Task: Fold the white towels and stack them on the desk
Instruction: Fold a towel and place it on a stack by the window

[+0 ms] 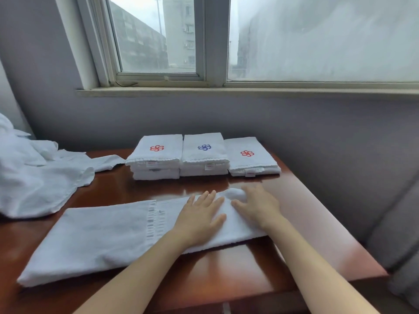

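A long white towel (102, 236), folded lengthwise, lies across the near part of the reddish-brown desk (306, 223). My left hand (201, 214) presses flat on its right portion with fingers straight. Just to its right, my right hand (256, 202) rests on the towel's right end, where the cloth bunches up in a small hump under the fingers. At the back of the desk stand three piles of folded white towels: a left one with a red emblem (156, 155), a middle one with a blue emblem (204, 152) and a lower right one with a red emblem (249, 157).
A heap of loose white cloth (34, 177) covers the desk's left side and spills off it. A grey wall and a window sill (226, 91) lie behind the desk. A grey cushion (396, 245) sits off the right edge.
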`<action>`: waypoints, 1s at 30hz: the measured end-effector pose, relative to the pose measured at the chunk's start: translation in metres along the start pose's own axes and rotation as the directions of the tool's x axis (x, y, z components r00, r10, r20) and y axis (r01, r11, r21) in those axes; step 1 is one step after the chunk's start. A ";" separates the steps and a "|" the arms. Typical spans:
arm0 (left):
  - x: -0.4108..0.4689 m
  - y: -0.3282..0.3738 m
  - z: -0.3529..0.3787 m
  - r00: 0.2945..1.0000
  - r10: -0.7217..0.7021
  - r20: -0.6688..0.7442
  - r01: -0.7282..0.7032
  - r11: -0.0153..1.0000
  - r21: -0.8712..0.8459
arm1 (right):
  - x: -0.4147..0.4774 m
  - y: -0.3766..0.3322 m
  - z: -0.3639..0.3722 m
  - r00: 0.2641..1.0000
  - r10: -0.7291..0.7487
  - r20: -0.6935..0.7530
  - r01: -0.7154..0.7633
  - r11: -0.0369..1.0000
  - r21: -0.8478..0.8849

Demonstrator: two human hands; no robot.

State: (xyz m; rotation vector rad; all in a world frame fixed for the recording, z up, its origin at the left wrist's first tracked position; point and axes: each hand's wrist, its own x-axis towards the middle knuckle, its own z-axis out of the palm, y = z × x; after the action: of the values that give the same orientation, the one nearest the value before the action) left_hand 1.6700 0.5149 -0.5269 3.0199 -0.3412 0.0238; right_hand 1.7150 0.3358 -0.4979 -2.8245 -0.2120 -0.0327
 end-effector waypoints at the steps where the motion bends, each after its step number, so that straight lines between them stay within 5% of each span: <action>1: 0.000 0.000 0.001 1.000 0.001 -0.004 -0.001 1.000 -0.007 | -0.001 0.001 -0.003 1.000 0.007 -0.012 -0.007 1.000 -0.004; 5: -0.001 -0.002 0.002 0.997 0.005 -0.074 -0.010 0.998 -0.067 | 0.000 0.010 -0.019 0.994 0.090 0.068 -0.090 0.996 0.002; 11: -0.007 -0.001 -0.003 0.965 0.009 -0.260 -0.090 0.949 -0.304 | -0.001 0.017 -0.038 0.992 -0.008 0.124 -0.049 0.893 0.448; 13: -0.009 0.005 -0.014 0.972 -0.036 -0.232 -0.084 0.870 -0.486 | -0.003 0.006 -0.044 0.993 -0.041 0.106 -0.033 0.790 0.612; 16: -0.013 0.017 -0.041 0.986 -0.106 -0.132 -0.050 0.560 -0.827 | -0.009 -0.016 -0.053 0.995 -0.066 0.080 -0.026 0.592 0.805; 19: -0.024 0.018 -0.076 0.982 -0.176 -0.065 -0.008 0.306 -0.952 | -0.018 -0.043 -0.059 0.993 -0.114 0.023 0.036 0.489 0.871; 26: -0.063 -0.040 -0.127 0.965 -0.263 0.014 0.062 0.174 -0.983 | -0.037 -0.126 -0.064 0.920 -0.386 0.069 0.062 0.318 0.946; 30: -0.092 -0.082 -0.133 0.946 -0.323 -0.015 0.055 0.208 -0.976 | -0.044 -0.169 -0.062 0.872 -0.480 0.094 0.033 0.251 0.967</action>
State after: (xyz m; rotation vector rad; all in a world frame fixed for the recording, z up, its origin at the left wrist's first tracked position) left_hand 1.5983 0.6280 -0.4048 1.6830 0.0818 0.0859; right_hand 1.6467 0.4698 -0.3903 -1.4705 -0.5774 0.4394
